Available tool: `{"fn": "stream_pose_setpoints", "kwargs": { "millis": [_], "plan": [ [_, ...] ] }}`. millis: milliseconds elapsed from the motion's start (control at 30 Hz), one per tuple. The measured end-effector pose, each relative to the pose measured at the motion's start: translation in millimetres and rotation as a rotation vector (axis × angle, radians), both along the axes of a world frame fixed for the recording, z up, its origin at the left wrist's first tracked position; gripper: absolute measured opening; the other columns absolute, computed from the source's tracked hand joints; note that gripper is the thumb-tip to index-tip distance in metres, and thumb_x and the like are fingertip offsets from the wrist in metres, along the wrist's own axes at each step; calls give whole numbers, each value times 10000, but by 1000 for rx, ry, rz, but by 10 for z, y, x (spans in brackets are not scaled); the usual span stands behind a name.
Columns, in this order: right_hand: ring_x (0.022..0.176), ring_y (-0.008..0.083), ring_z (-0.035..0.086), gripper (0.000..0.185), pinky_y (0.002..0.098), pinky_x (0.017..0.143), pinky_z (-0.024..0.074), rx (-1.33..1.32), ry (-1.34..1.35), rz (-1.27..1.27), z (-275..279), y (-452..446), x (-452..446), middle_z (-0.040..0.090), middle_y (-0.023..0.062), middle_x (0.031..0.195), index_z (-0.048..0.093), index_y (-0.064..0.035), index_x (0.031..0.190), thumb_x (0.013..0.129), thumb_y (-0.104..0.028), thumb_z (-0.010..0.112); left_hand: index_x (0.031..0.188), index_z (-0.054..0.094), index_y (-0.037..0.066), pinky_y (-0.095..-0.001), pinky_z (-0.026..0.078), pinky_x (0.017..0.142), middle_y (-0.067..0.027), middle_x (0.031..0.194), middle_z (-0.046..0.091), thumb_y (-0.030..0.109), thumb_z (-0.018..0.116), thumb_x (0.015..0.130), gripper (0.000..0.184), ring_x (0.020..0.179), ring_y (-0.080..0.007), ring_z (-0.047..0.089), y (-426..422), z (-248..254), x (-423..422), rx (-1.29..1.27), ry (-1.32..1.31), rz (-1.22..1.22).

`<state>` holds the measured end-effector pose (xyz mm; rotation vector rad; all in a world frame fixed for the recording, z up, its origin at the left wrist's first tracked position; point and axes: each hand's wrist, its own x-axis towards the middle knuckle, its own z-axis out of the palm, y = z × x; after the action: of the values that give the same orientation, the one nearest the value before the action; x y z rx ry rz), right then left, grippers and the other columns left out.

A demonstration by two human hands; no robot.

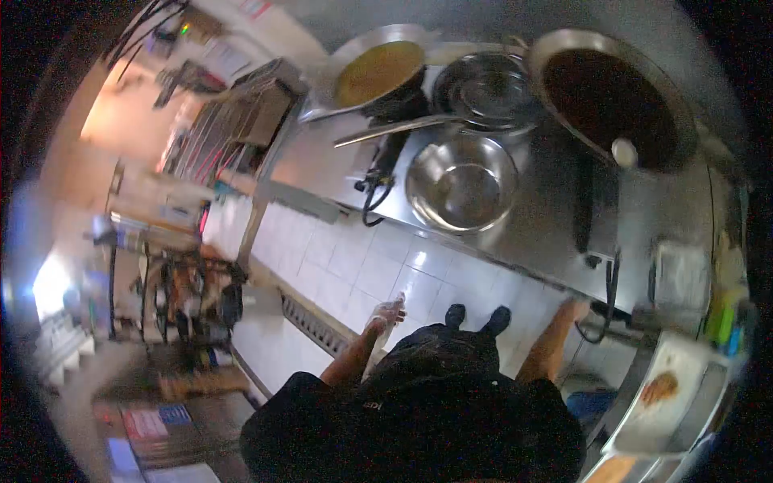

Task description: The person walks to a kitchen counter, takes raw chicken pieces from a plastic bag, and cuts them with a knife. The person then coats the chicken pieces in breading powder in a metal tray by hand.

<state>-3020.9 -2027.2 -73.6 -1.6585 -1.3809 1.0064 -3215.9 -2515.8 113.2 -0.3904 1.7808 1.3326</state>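
My left hand (390,312) hangs low over the tiled floor, left of my dark shoes. Its fingers look loosely curled, and whitish, partly see-through material lies around them and trails down beside the wrist; whether it is a glove, film or cloth is unclear. My right hand (573,311) reaches to the front edge of the steel stove, close to a curved black hose (613,299); its fingers are blurred. A shiny steel bowl (462,183) rests near the counter's front edge. Behind it stands a dark pan (485,90) with a long metal handle (396,129).
A wide pan of yellowish liquid (380,74) sits at the back left. At the back right, a big pan of dark liquid (608,101) has a round whitish ladle (624,153) at its rim. A white tray with brown food (660,388) is at the lower right. Racks (173,294) stand left.
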Motion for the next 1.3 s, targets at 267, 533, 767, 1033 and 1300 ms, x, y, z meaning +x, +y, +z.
{"fn": "stream_pose_setpoints", "kwargs": {
  "millis": [267,533,767,1033,1300],
  "plan": [
    [786,209,565,332,321,679,466,-78,-28,134,167,290,35,594,111,897,519,2,1080,821,-205,548,968,579,33,-345,493,581,-108,845,643,469,558,830,458,681,-210,614,-772,-716,523,-84,-125,207],
    [732,178,571,267,302,654,466,-150,-65,591,828,-718,-230,603,81,835,561,-13,990,817,-215,561,1133,534,-10,-321,465,678,-109,929,640,606,492,806,698,785,-180,591,-435,-364,233,-43,-17,434],
    [684,151,577,224,285,633,465,-151,-155,1628,1868,-2667,-1019,611,55,781,598,-25,912,813,-225,573,1238,458,18,-295,376,892,-70,1146,530,442,388,909,541,1010,-160,487,542,-200,-248,365,385,371],
    [745,130,566,119,256,682,474,-148,29,1632,2175,-3594,-990,606,48,827,595,-19,882,790,-90,619,1294,414,38,-303,281,1016,-76,1259,475,517,372,897,623,1172,-194,409,488,547,-180,345,320,78],
    [789,215,561,330,338,755,459,-16,-67,1516,3280,-3661,-596,610,120,853,588,-9,990,840,-302,564,1331,320,20,-356,238,1059,-105,1360,372,233,283,948,440,1244,-222,356,686,492,93,191,1173,-956]
  ]
}}
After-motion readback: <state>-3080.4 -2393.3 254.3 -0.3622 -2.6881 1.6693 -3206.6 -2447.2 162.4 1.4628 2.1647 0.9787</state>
